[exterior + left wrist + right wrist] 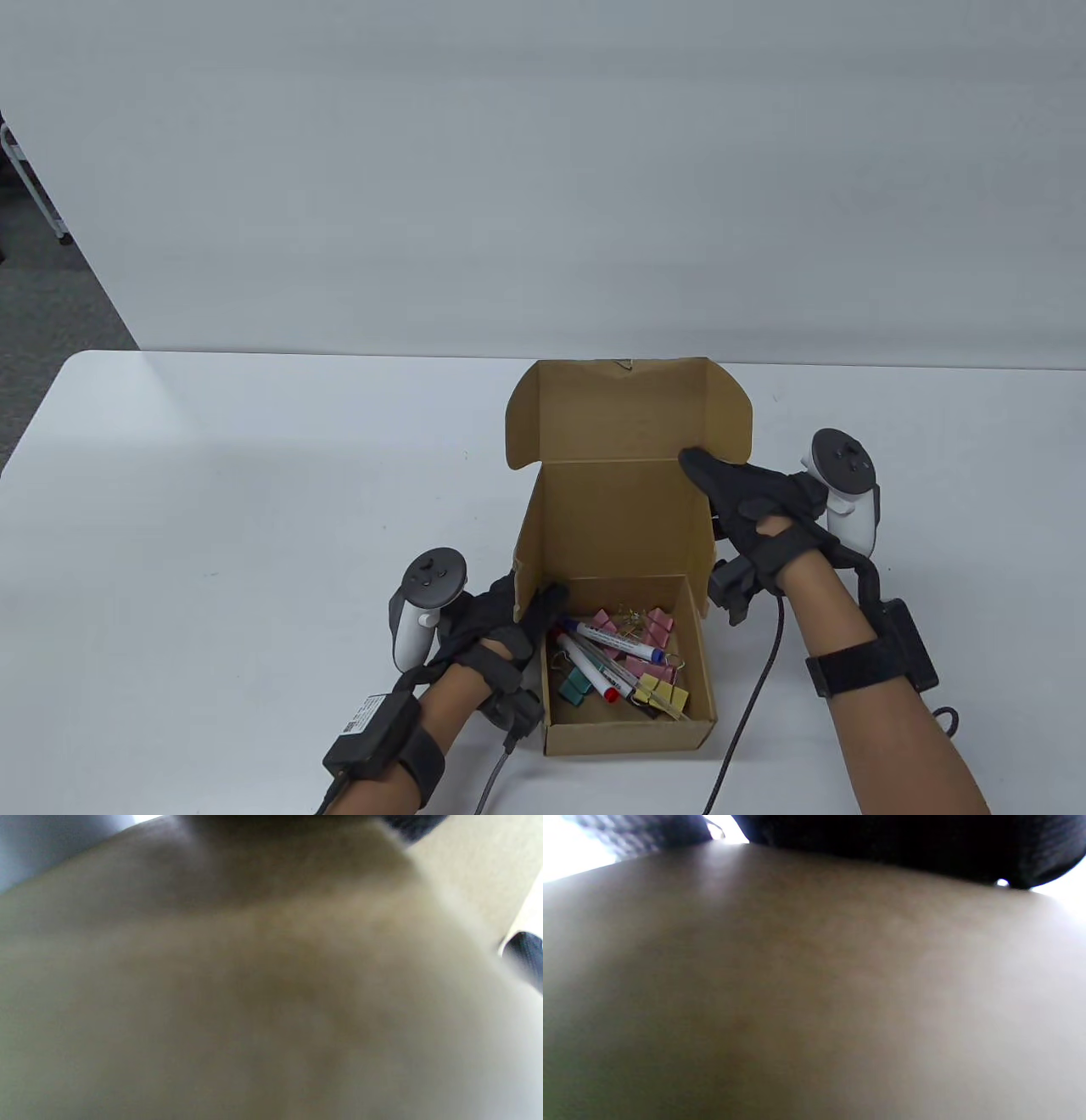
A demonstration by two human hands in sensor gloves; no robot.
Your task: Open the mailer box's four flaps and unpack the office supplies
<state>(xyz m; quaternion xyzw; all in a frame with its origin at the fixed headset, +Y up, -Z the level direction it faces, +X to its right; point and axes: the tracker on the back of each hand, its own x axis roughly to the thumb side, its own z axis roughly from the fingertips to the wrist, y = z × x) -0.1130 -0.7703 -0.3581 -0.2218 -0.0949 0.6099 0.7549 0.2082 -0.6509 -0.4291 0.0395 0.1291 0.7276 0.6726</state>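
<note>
A brown cardboard mailer box (628, 737) stands near the table's front edge with its lid (624, 518) raised upright. Inside lie markers (611, 641) and coloured binder clips (657, 628). My left hand (509, 624) grips the box's left wall, thumb over its rim. My right hand (747, 501) holds the lid's upper right edge, fingertips (694, 463) over the fold. Both wrist views are filled by blurred cardboard: the left wrist view shows the box side (271, 993), the right wrist view the lid's outer face (814, 984) with gloved fingers (903, 844) along the top.
The white table (254, 509) spreads to the left and behind the box. Its far edge meets a pale wall. Glove cables (747, 705) trail off the front edge beside the box.
</note>
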